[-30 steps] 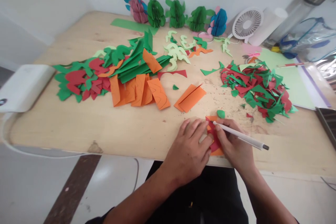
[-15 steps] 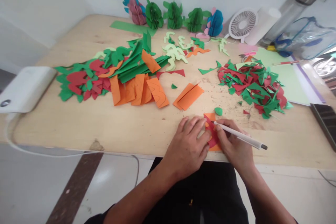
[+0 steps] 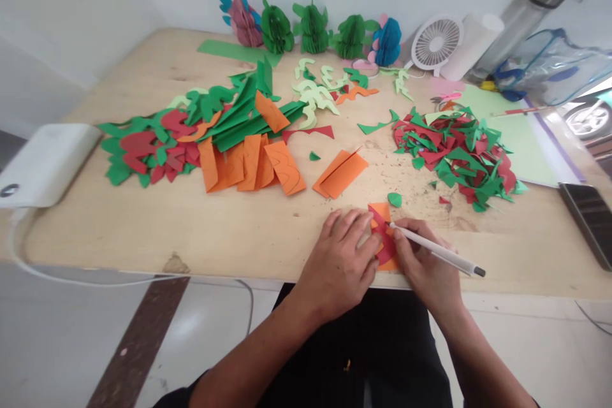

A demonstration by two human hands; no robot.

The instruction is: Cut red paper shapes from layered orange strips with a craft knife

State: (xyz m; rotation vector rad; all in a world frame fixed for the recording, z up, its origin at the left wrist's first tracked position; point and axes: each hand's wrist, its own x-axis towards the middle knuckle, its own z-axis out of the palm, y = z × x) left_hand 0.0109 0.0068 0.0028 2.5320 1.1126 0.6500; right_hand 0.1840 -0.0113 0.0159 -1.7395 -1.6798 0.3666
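Observation:
A red paper cutout (image 3: 385, 243) with a curvy edge lies on a piece of orange paper (image 3: 381, 209) at the table's front edge. My left hand (image 3: 342, 255) rests over its left side, fingers spread and pressing it down. In my right hand (image 3: 428, 261) is a white pen (image 3: 442, 251) with a dark end, gripped near its tip. The tip touches down by the cutout's edge, partly hidden by my fingers. Just beyond lie a small green scrap (image 3: 394, 199) and a folded orange paper (image 3: 340, 173).
Orange folded pieces (image 3: 284, 167) with drawn curves lie left, beside green and red cutouts (image 3: 138, 143). Right is a scrap pile (image 3: 454, 153) and a phone (image 3: 587, 220). Paper honeycomb figures (image 3: 313, 29), a fan (image 3: 437, 43) and a bottle (image 3: 526, 22) stand behind. A power bank (image 3: 50, 162) sits left.
The pen tip has shifted slightly along the red cutout's edge. My left hand keeps its place on the paper. The whole view has moved a little.

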